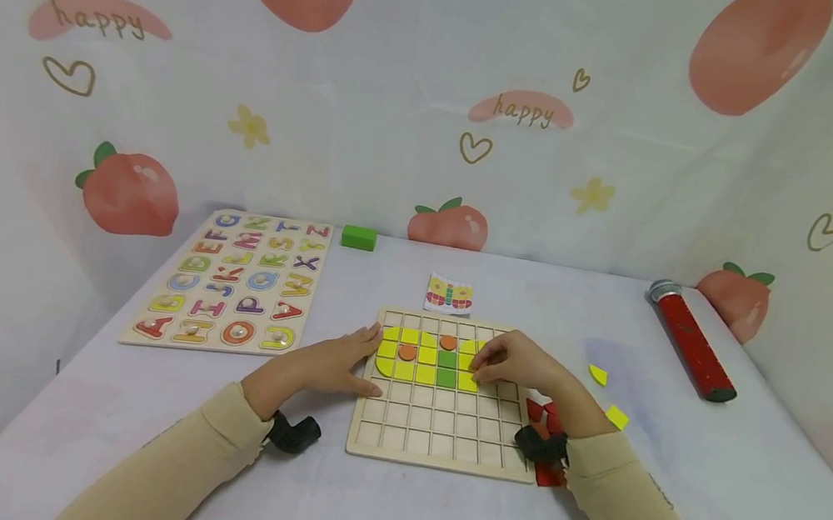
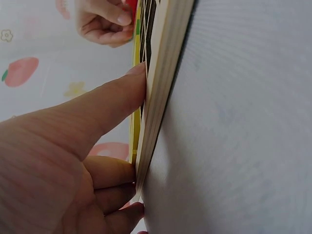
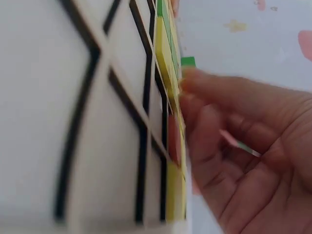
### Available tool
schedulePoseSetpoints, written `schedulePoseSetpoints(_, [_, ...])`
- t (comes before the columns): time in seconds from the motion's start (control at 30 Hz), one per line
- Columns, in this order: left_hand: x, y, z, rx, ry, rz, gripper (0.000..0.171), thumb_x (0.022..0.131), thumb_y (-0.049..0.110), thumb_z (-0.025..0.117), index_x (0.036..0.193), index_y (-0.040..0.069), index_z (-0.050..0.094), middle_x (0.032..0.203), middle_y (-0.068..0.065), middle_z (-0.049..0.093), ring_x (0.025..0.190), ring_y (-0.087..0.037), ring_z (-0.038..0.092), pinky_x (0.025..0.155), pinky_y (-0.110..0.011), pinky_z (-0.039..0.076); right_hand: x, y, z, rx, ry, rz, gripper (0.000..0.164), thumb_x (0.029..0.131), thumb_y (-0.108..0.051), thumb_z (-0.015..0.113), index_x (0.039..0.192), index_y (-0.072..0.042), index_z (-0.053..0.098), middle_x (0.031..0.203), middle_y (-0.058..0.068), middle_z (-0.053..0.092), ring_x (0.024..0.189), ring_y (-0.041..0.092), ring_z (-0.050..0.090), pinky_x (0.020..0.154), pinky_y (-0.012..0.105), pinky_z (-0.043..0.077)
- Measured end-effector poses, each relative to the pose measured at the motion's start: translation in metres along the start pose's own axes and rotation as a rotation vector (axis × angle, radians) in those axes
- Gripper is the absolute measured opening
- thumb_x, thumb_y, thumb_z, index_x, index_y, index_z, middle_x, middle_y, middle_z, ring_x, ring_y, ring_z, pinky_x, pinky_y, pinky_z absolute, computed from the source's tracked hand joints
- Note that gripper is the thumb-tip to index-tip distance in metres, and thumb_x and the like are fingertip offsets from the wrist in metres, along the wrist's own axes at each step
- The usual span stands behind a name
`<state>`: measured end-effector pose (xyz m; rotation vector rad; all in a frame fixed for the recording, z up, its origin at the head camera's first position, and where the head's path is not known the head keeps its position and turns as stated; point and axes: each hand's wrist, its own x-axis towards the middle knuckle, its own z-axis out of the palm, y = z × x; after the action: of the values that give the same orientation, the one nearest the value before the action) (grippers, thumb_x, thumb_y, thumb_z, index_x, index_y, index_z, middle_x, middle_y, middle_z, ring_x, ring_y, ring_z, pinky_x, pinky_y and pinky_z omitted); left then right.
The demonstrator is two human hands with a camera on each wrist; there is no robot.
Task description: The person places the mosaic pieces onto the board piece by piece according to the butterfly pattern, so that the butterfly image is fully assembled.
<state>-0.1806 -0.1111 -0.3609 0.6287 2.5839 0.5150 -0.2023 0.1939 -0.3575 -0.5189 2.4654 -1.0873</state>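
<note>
My left hand (image 1: 337, 363) steadies the left edge of a wooden grid board (image 1: 442, 464), thumb and fingers spread along its rim. In the left wrist view, the thumb rests over that edge. My right hand (image 1: 523, 362) bends over the board's upper right, fingers curled and thumb near the index fingertip. Its tips are right at a yellow tile (image 1: 465, 380); I cannot tell whether they pinch a piece, as they are blurred in the right wrist view. Around them lie yellow tiles (image 1: 425, 373), green tiles (image 1: 447, 359) and orange round pieces (image 1: 407, 353), set in the grid.
Behind the board lies a small pattern card (image 1: 449, 295). Red pieces (image 1: 548, 475) sit partly under my right wrist, with loose yellow pieces (image 1: 616, 417) farther right. An alphabet puzzle (image 1: 233, 284) is on the left, a green block (image 1: 359, 238) at the back, a red microphone (image 1: 694, 345) on the right.
</note>
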Motion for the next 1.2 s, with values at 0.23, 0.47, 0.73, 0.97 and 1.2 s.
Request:
schedulePoseSetpoints(0.23, [0.001,0.002,0.001,0.006,0.002,-0.008,0.093,0.081,0.050,0.065,0.150,0.011,0.017,0.158,-0.003,0.007,0.146,-0.023,0.009,0.118,-0.043,0.017,-0.021,0.003,-0.024,0.017,0.059,0.083,0.023,0.085,-0.019,0.068,0.097,0.000,0.070,0.085,0.007,0.069,0.067,0.015,0.056,0.064,0.029,0.051])
schedulePoseSetpoints(0.47, [0.001,0.002,0.000,0.000,-0.005,-0.009,0.093,0.082,0.050,0.065,0.150,0.010,0.016,0.158,-0.003,0.007,0.146,-0.023,0.009,0.118,-0.043,0.017,-0.055,0.023,-0.050,-0.031,0.152,0.171,0.033,0.085,-0.024,0.068,0.105,0.002,0.067,0.088,0.007,0.067,0.072,0.017,0.056,0.069,0.029,0.052])
schedulePoseSetpoints(0.73, [0.001,0.002,0.000,-0.001,0.001,0.006,0.092,0.082,0.049,0.065,0.149,0.008,0.017,0.158,-0.005,0.008,0.146,-0.025,0.010,0.118,-0.044,0.017,-0.094,0.054,-0.066,-0.028,0.192,0.266,0.040,0.086,-0.028,0.066,0.112,0.003,0.064,0.094,0.009,0.068,0.078,0.018,0.060,0.073,0.027,0.050])
schedulePoseSetpoints(0.97, [0.000,0.001,0.000,0.000,0.006,0.005,0.093,0.082,0.050,0.065,0.149,0.007,0.017,0.158,-0.005,0.007,0.146,-0.025,0.010,0.117,-0.044,0.017,-0.119,0.077,-0.075,-0.043,0.204,0.323,0.045,0.087,-0.030,0.065,0.116,0.004,0.061,0.099,0.009,0.066,0.084,0.016,0.057,0.072,0.027,0.049])
schedulePoseSetpoints(1.2, [0.002,0.000,0.002,0.001,-0.002,-0.001,0.093,0.082,0.051,0.064,0.150,0.010,0.015,0.158,-0.003,0.007,0.146,-0.023,0.009,0.118,-0.043,0.017,-0.135,0.096,-0.075,-0.028,0.212,0.379,0.048,0.087,-0.028,0.065,0.119,0.005,0.058,0.100,0.009,0.067,0.084,0.013,0.059,0.072,0.026,0.050])
